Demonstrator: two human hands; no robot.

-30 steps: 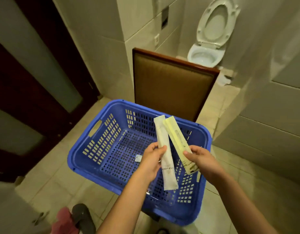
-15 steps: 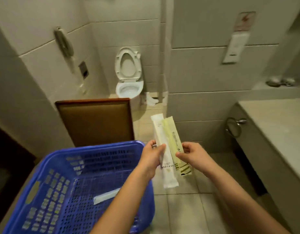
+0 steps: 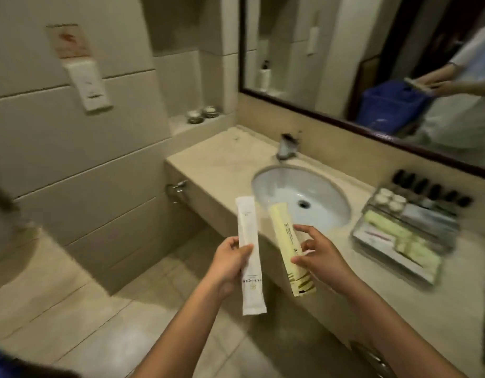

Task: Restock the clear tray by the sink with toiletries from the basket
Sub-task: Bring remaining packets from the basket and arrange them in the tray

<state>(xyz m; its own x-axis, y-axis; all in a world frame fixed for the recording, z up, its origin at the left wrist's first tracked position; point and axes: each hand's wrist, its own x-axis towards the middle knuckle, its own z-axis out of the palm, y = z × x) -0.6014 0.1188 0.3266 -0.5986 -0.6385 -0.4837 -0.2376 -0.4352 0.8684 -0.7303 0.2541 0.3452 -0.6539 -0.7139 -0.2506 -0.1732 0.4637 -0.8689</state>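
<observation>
Holding one long sachet in each hand, you face the counter (image 3: 216, 159). Your left hand (image 3: 230, 266) grips a white sachet (image 3: 249, 257) upright. Your right hand (image 3: 320, 257) pinches a yellow sachet (image 3: 287, 249) between thumb and fingers, just before the sink (image 3: 279, 186). The clear tray (image 3: 386, 257) sits right of the sink, partly filled with packets.

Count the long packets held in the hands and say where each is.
2. The white packet is in the left hand; the pale yellow packet is in the right hand, both before the sink. Similar ones in the clear tray are too blurred to count.
</observation>
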